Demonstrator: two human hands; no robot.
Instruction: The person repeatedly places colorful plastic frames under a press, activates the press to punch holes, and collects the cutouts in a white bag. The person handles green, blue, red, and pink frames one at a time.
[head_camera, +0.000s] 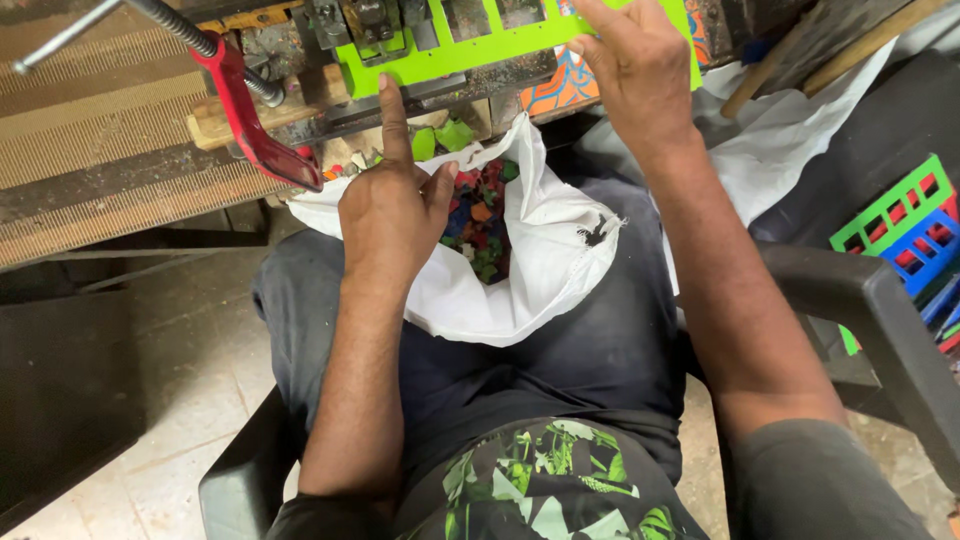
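Left hand (392, 205), forefinger extended, touched the green cut-out sheet (450, 52); at 2 o'clock, right hand (630, 62) pressed it, fingers spread

A worn workbench (110, 150) is carrying a green plastic grid piece (450, 50), with a red clamp (250, 120) gripping its edge. A white bag (540, 250) of coloured scraps (480, 220) is resting on the lap (600, 360).

A white cloth bag (540, 250) lies open on the lap, holding small multicoloured scraps (482, 222).
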